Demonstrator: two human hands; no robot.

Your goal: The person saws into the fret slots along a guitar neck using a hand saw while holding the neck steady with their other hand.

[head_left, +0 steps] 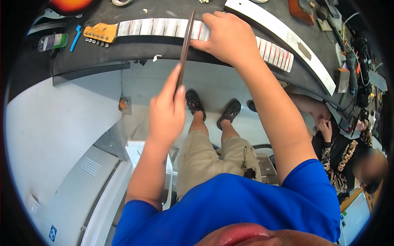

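A guitar neck (pixel 164 28) with a wooden headstock (pixel 101 33) lies across the dark bench, its fretboard covered in whitish tape strips. My right hand (pixel 230 37) is wrapped over the neck right of its middle, fingers on the far edge and thumb on the near edge. In my left hand (pixel 167 110) is a long thin dark file (pixel 186 49), held at its near end with the fingers closed along it. The file's far part crosses the neck just left of my right hand. Whether it touches the frets cannot be made out.
A long white straightedge (pixel 287 39) lies beyond the neck. Left are a blue tool (pixel 76 38) and a green-labelled bottle (pixel 53 42). Tools and cables (pixel 361 61) crowd the right side. Another person (pixel 340 156) sits at lower right. A scrap of paper (pixel 157 58) lies near the bench edge.
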